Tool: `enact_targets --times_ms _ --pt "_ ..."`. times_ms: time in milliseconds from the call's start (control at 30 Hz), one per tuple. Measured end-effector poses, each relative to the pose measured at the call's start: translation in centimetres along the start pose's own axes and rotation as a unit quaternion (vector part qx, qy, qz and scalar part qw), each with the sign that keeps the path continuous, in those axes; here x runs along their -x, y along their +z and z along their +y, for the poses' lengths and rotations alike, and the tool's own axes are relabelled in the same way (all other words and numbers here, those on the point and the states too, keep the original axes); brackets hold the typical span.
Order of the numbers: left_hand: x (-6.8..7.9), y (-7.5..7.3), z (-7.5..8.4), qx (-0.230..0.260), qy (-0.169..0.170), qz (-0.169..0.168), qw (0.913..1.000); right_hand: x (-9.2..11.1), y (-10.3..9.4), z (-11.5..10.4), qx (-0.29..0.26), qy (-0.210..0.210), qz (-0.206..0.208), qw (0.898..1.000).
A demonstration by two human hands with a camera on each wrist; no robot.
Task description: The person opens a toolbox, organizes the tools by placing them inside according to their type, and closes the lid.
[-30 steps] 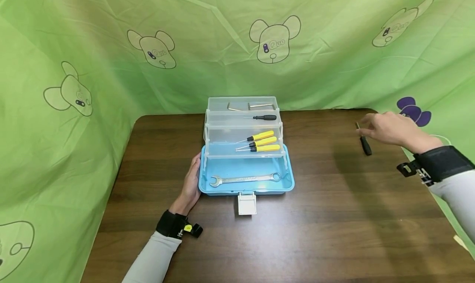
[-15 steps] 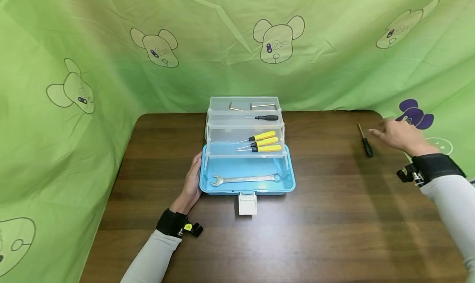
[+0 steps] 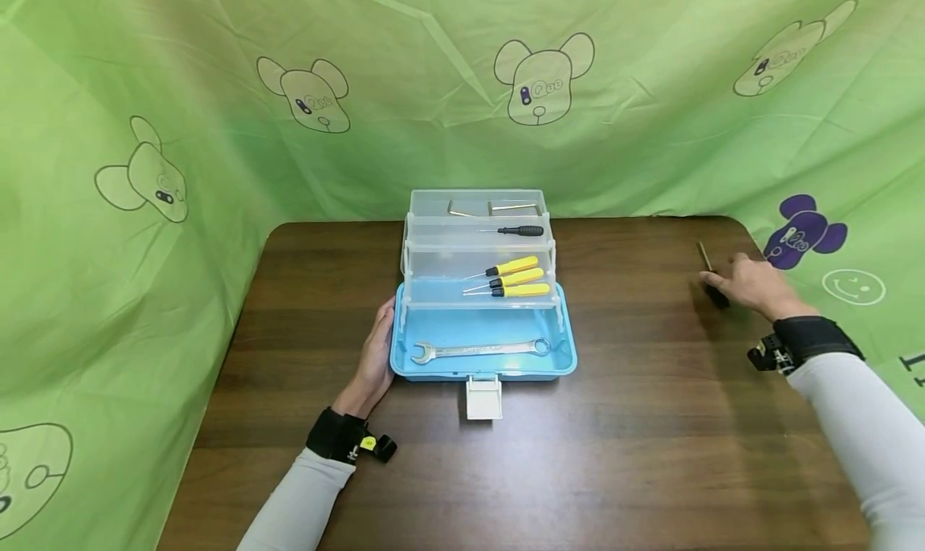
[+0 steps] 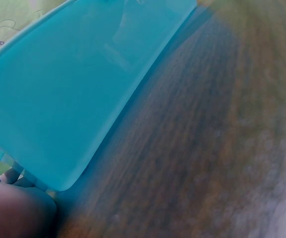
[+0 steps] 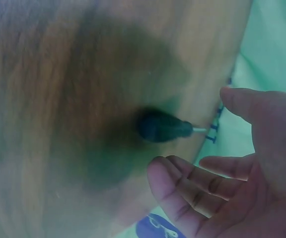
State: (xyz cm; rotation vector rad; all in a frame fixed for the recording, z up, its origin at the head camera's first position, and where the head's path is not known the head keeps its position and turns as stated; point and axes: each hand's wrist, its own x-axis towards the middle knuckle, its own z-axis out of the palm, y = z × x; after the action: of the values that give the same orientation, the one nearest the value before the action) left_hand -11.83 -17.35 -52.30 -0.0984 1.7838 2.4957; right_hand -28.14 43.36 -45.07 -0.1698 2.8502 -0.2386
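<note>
A blue toolbox [image 3: 484, 374] stands open mid-table, with its clear trays [image 3: 441, 258] fanned out behind. My left hand [image 3: 374, 365] rests along the box's left side, with its fingers laid flat against the wall; the left wrist view shows that blue wall [image 4: 73, 94] close up. At the far right, my right hand [image 3: 755, 286] reaches over a black-handled screwdriver [image 3: 715, 295] lying on the table and partly covers it. In the right wrist view, thumb and fingers [image 5: 165, 183] are spread on either side of the screwdriver handle [image 5: 160, 126], with a gap between them and it.
A combination wrench [image 3: 480, 348] lies in the box's bottom. Several yellow-handled screwdrivers [image 3: 516, 279] lie in the lower tray, a black screwdriver [image 3: 522, 230] above them, and hex keys [image 3: 515, 206] in the top tray. A green printed cloth [image 3: 405, 157] hangs behind the table.
My right hand first drew back to the right from the screwdriver's shaft, then came down and nearer, over its handle. The left hand and the toolbox have kept their places.
</note>
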Motion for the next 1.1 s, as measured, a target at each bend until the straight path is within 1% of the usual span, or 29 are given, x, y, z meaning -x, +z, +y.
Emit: enact_targets --times_ms 133,333,567,833,967,1100 --pt "0.1 0.0 -0.1 -0.002 0.003 -0.007 1.0000 -0.3 0.9 -0.1 -0.005 0.010 0.020 1.000" --pt "0.1 -0.1 -0.2 0.002 0.005 -0.006 1.0000 -0.9 1.9 0.2 -0.005 0.017 0.035 0.999" --pt "0.2 0.0 0.0 0.000 0.005 -0.004 1.0000 -1.1 2.9 0.2 -0.007 0.019 0.066 0.998" --pt "0.2 0.0 0.0 0.001 0.004 -0.004 1.0000 -1.0 3.4 0.1 -0.007 0.013 0.099 0.995" --pt "0.1 0.0 -0.1 0.002 0.002 -0.003 1.0000 -1.1 3.5 0.2 -0.003 0.007 0.106 0.994" --pt "0.0 0.0 0.0 0.003 0.003 -0.002 1.0000 -1.2 3.2 0.1 0.013 0.000 0.104 0.994"
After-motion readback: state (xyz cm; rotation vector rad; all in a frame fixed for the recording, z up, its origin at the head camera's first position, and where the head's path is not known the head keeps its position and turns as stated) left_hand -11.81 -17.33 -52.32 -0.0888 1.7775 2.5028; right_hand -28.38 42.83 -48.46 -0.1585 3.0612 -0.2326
